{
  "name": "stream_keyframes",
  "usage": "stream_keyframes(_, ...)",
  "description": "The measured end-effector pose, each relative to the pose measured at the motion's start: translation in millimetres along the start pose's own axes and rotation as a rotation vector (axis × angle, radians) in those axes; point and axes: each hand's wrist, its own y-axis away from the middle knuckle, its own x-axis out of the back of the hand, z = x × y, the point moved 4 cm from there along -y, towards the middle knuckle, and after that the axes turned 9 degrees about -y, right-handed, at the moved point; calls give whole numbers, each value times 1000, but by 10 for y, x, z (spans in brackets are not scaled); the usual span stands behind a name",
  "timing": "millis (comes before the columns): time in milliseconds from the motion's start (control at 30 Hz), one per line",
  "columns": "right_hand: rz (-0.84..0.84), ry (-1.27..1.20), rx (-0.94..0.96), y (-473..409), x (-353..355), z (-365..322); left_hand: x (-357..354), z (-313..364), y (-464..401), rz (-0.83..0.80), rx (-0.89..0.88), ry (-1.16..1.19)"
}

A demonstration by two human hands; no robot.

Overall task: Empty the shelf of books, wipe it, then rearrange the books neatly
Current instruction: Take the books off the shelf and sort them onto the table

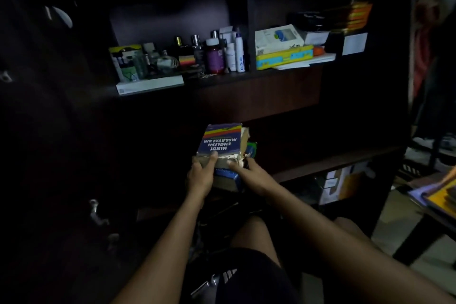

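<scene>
Both hands, the left hand [200, 175] and the right hand [249, 172], are clamped close together on the near end of a small stack of books [222, 155] at the dark shelf [333, 159] front. The top dictionary [220, 140] has a torn, loose spine, so it could slide off or shed pages if the stack tilts.

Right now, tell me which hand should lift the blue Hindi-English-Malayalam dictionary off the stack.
Left, probably: the left hand already grips the blue dictionary at its near edge, while the right hand rests beside its torn corner.

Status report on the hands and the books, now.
Left hand and right hand both grip the book stack. Dictionary on top, at the dark lower shelf. Nothing seen blocking.
</scene>
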Motion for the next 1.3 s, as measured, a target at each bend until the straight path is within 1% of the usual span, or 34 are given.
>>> stream_keyframes(67,89,-29,-3,5,62,44,-129,44,160,8,14,-6)
stream_keyframes(133,208,-74,-36,71,210,64,-294,70,363,-37,-9,50)
stream_keyframes(300,362,-351,-125,317,576,191,-492,115,818,-98,-72,291)
stream_keyframes(367,397,-420,-122,450,708,250,-577,114,963,-161,-36,417)
stream_keyframes(400,416,-417,-138,550,813,297,-650,135,1072,-208,16,498)
stream_keyframes(467,398,-334,-151,633,948,316,-780,183,1185,-296,138,653)
stream_keyframes(500,378,-301,-149,699,1000,306,-847,232,1236,-339,167,700)
stream_keyframes(567,379,-220,-138,935,1168,187,-978,386,1365,-363,151,687)
stream_keyframes(600,407,-177,-130,1092,1328,132,-1120,474,1420,-381,125,668)
stream_keyframes(667,414,-96,-57,1288,1591,60,-1271,662,1563,-408,54,651)
stream_keyframes(700,454,-45,-1,1455,1810,-21,-1383,867,1691,-459,-5,666)
stream_keyframes(767,538,52,55,1824,2212,-184,-1631,1221,1902,-569,-112,686)
stream_keyframes(833,603,91,52,2194,2549,-343,-1871,1612,2105,-674,-202,643)
stream_keyframes(867,664,97,52,2376,2756,-382,-2015,1821,2229,-733,-245,615)
stream_keyframes(967,837,-1,18,2813,3328,-351,-2503,2329,2583,-920,-350,522)
stream_keyframes(1033,903,46,-55,2923,3642,-181,-2818,2514,2735,-977,-384,416)
stream_keyframes(1067,912,92,-115,2965,3767,-68,-2961,2567,2797,-996,-373,349)
stream_keyframes(1133,920,148,-247,3023,3982,166,-3214,2643,2881,-1016,-340,247)
stream_keyframes(1167,919,159,-282,3033,4069,262,-3309,2678,2894,-998,-354,186)
stream_keyframes(1200,908,144,-291,3035,4179,340,-3374,2746,2904,-953,-410,130)
stream_keyframes(1267,892,114,-255,3078,4203,278,-3402,2834,2912,-829,-521,49)
stream_keyframes(1300,890,99,-220,3101,4158,203,-3401,2841,2925,-795,-555,19)
